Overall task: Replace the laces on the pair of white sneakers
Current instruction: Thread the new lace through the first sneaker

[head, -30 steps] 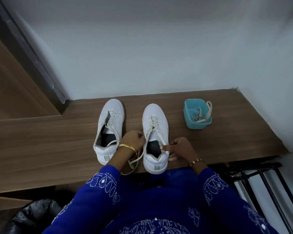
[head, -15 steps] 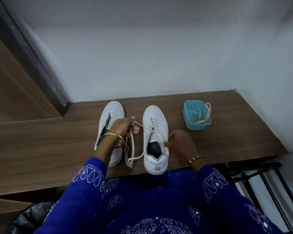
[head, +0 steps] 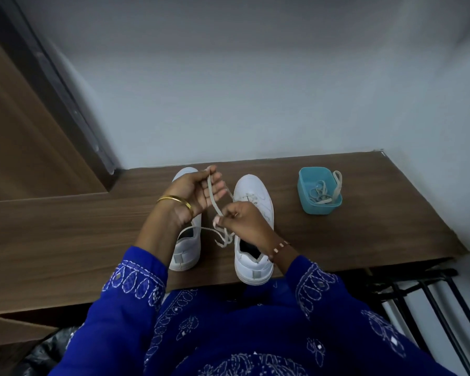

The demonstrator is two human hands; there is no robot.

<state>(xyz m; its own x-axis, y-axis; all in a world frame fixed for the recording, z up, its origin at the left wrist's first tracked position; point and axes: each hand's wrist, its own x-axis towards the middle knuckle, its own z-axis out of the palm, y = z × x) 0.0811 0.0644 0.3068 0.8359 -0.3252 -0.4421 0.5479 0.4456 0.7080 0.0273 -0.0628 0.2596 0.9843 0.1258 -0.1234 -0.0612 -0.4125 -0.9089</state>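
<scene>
From the head camera, the left hand (head: 193,191) is raised over the left white sneaker (head: 186,248), pinching a loose off-white lace (head: 213,199) at its fingertips. The right hand (head: 242,221), just below and right of it, pinches the same lace above the right white sneaker (head: 255,191). Well right of both hands, a teal tub (head: 304,202) holds more laces
</scene>
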